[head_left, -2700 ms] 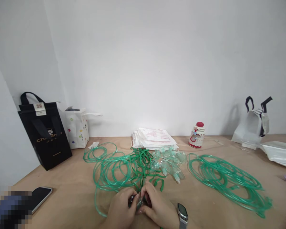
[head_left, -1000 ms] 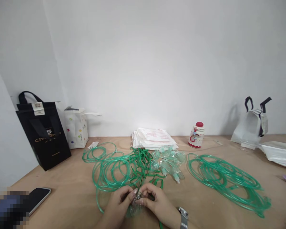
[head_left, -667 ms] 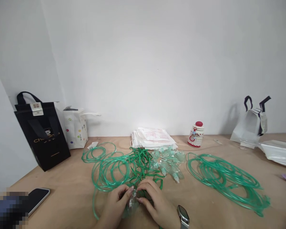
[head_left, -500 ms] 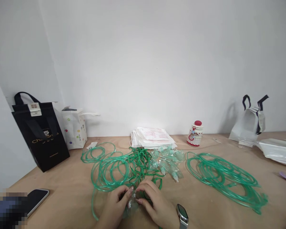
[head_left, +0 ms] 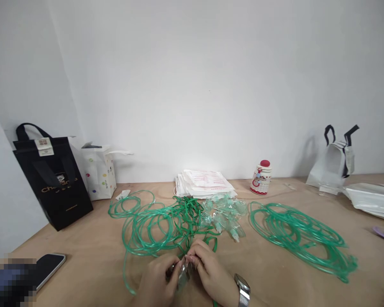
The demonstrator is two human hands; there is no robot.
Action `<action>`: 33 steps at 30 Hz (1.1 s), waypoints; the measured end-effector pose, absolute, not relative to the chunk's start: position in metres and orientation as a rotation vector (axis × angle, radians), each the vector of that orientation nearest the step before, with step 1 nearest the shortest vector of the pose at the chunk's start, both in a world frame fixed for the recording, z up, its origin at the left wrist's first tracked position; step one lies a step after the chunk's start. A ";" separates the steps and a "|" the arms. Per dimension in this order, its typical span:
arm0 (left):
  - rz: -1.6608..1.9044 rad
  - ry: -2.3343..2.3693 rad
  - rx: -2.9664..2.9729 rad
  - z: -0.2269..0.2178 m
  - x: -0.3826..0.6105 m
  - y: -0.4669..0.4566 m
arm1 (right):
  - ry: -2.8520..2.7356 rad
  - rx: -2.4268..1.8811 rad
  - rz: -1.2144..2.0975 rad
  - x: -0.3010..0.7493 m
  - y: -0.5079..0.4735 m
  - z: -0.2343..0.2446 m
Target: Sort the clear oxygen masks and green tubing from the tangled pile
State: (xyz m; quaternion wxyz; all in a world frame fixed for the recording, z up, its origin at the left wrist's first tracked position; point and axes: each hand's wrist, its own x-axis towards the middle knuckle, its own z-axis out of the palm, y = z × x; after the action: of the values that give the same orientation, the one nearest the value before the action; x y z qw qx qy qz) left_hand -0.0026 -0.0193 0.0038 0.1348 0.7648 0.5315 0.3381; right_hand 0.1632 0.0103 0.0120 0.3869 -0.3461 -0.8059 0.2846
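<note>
My left hand (head_left: 158, 279) and my right hand (head_left: 209, 270) meet at the near edge of the wooden table (head_left: 83, 256), fingers pinched together on a small clear plastic piece (head_left: 181, 273) with green tubing attached. A watch (head_left: 242, 286) is on my right wrist. Just beyond my hands lies a tangle of green tubing (head_left: 153, 221). Behind it sits a cluster of clear plastic pieces (head_left: 225, 215).
A second coil of green tubing (head_left: 301, 238) lies right. A stack of white packets (head_left: 205, 183) and a small red-capped jar (head_left: 260, 177) stand by the wall. Black bag (head_left: 51, 175), dotted white bag (head_left: 99, 172), phone (head_left: 48, 264) left; white bag (head_left: 334, 164), white tray (head_left: 371, 202) right.
My hands stayed together on the clear piece, turning it and shifting slightly nearer. The view has drifted a little to the right.
</note>
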 end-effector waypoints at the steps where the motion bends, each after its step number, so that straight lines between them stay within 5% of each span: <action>1: 0.975 1.549 2.235 0.004 -0.002 -0.020 | -2.050 -0.879 0.724 0.163 0.010 0.011; 23: 0.958 1.563 2.041 0.006 0.006 -0.018 | -2.206 -0.867 0.635 0.162 0.012 0.014; 33: 1.137 1.200 1.587 0.001 0.001 0.002 | -2.130 -0.815 0.713 0.164 0.010 0.025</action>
State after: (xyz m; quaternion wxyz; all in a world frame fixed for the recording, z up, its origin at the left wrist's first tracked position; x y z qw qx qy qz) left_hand 0.0008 0.0022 0.0008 0.4123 0.6308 0.4772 0.4521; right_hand 0.1645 0.0097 0.0250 0.3673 -0.3172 -0.8291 0.2775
